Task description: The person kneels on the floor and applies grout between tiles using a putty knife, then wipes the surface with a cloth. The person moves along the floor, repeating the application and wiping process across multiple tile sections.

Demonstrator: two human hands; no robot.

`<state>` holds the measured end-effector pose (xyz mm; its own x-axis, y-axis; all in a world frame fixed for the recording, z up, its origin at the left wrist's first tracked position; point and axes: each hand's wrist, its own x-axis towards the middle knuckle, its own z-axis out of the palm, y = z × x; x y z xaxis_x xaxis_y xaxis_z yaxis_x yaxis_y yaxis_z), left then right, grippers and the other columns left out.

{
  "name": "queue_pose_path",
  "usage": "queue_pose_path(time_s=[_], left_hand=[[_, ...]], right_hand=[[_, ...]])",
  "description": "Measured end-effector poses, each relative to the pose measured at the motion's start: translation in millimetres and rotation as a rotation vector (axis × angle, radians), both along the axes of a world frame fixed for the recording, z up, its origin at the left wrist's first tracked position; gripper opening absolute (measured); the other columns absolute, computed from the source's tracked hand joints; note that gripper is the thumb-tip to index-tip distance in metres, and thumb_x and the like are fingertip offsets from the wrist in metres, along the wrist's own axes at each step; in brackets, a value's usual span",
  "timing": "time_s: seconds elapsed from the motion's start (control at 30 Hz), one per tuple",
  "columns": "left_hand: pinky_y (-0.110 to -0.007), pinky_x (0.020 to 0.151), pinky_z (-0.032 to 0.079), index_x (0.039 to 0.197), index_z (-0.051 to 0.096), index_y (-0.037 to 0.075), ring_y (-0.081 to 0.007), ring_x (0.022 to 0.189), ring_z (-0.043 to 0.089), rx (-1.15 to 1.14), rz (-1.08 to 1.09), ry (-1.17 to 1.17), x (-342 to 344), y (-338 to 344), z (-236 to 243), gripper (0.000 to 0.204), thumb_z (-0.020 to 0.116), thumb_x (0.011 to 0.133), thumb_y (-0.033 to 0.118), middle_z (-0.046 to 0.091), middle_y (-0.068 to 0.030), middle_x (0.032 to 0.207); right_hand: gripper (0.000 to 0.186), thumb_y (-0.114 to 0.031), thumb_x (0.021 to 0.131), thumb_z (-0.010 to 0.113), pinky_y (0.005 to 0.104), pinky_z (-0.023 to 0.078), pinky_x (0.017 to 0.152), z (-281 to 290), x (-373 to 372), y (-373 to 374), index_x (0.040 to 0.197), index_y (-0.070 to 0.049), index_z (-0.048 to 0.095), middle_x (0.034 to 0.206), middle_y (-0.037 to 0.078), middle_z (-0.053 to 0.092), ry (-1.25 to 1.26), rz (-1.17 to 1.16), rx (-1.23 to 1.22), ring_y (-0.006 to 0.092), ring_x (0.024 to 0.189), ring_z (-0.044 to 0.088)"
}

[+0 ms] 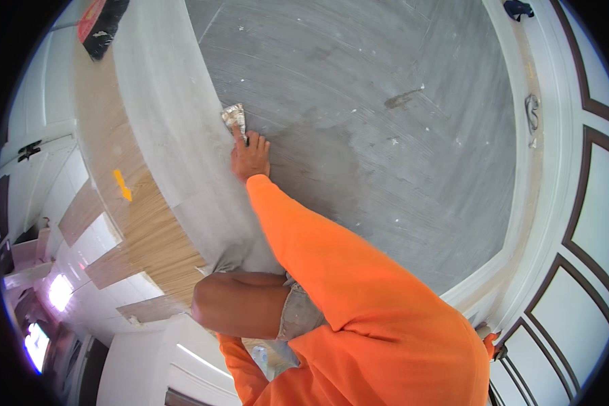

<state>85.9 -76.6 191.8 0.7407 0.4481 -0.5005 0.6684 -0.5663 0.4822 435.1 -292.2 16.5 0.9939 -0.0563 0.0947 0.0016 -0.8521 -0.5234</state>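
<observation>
My right hand [250, 157] grips a scraper [234, 116], its blade pale and crusted with dried material. The index finger stretches along the tool toward the blade, and the other fingers curl. The blade rests at the line where a pale grey floor strip [159, 115] meets the darker grey, streaked floor [358, 81]. Of my left arm only an orange sleeve [240, 369] shows, low in the picture beside my bent knee [233, 304]. My left hand is hidden there.
Wood-look planks [152, 220] with stepped ends lie on the left, bearing a yellow-orange arrow-shaped thing [122, 186]. A red-and-black brush [103, 30] is at the top left. Along the right wall's white skirting [545, 169] lies a grey looped thing [532, 113]. A lit screen [36, 346] glows lower left.
</observation>
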Motion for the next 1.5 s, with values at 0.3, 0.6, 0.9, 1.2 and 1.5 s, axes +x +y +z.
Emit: queue_pose_path(time_s=[0.3,0.6,0.9,1.2,1.5], left_hand=[[-0.031,0.07,0.05,0.152,0.052,0.009,-0.0171,0.099,0.064,0.01,1.091,-0.017,-173.3,-80.4,132.2,0.058,0.066,0.096,0.011,0.063,-0.0059,0.135],[-0.051,0.093,0.058,0.134,0.064,0.006,-0.0398,0.115,0.069,0.268,0.867,0.245,-352.2,-390.1,90.8,0.05,0.067,0.097,0.039,0.068,-0.0239,0.126],[-0.051,0.094,0.058,0.133,0.064,0.006,-0.0405,0.115,0.069,-0.447,2.056,0.247,-179.0,-604.8,51.3,0.049,0.066,0.097,0.039,0.068,-0.0241,0.125],[-0.051,0.094,0.058,0.132,0.065,0.006,-0.0412,0.115,0.069,-0.671,2.385,0.142,-60.7,-685.5,29.0,0.048,0.066,0.098,0.039,0.068,-0.0243,0.124],[-0.051,0.095,0.057,0.131,0.065,0.006,-0.0419,0.114,0.069,-0.867,2.652,0.073,4.9,-737.6,47.7,0.047,0.065,0.098,0.04,0.069,-0.0245,0.123]], right_hand=[[0.046,-0.018,0.091,0.063,0.0554,0.053,0.079,24.9,28.6,23.6,0.136,-0.025,0.066,0.093,0.016,0.068,0.329,0.118,-0.116,0.0347,0.087,0.069],[0.022,-0.025,0.094,0.061,0.039,0.055,0.074,-146.9,48.7,15.2,0.093,-0.006,0.072,0.101,0.011,0.073,-0.206,0.175,-0.711,0.0249,0.093,0.069],[0.024,-0.026,0.094,0.061,0.0469,0.052,0.074,-66.4,45.6,25.9,0.106,-0.005,0.065,0.1,0.014,0.064,-0.134,0.535,-0.163,0.0368,0.088,0.063],[0.038,-0.02,0.093,0.06,0.0493,0.051,0.09,14.2,-0.1,30.1,0.125,-0.002,0.057,0.124,0.021,0.058,-0.072,1.122,-0.242,0.0426,0.111,0.057],[0.05,-0.014,0.092,0.059,0.0499,0.048,0.1,23.1,-64.6,80.9,0.138,0.001,0.049,0.138,0.026,0.051,0.371,1.365,-0.262,0.0454,0.127,0.05]])
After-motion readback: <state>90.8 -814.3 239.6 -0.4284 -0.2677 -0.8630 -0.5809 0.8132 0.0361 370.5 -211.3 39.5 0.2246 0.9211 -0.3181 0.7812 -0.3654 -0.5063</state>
